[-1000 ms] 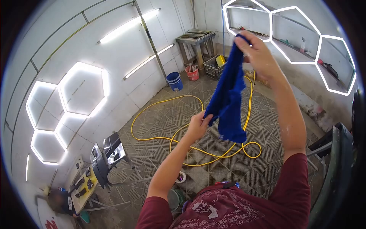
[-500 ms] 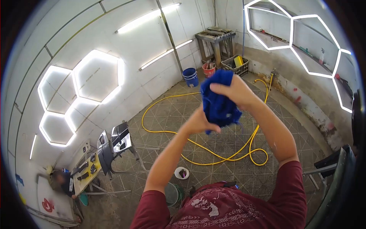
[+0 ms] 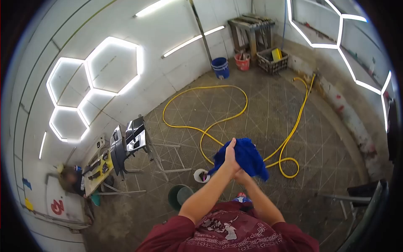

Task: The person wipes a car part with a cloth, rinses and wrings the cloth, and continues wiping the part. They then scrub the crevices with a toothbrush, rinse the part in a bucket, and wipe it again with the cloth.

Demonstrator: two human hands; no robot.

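A crumpled blue cloth (image 3: 248, 156) is held out in front of my body at about waist height. My left hand (image 3: 231, 156) presses against its left side, with the thumb side facing up and its fingers mostly covered by the fabric. Lower down, my right hand (image 3: 241, 175) grips the cloth from beneath; the fabric hides most of its fingers. Both wrists are close together, and one end of the cloth hangs loose to the right.
A yellow hose (image 3: 201, 128) loops across the grated floor. Near my left arm stand a white tub (image 3: 201, 176) and a green bucket (image 3: 178, 196). Dark car panels (image 3: 133, 133) rest on stands at left, beside a person (image 3: 73, 180). A blue bucket (image 3: 220, 68) and a crate (image 3: 273, 62) sit in back.
Both hands have come down and closer to my body with the blue cloth. My right hand has gone from the cloth's upper right to beneath it. The view has tilted downward.
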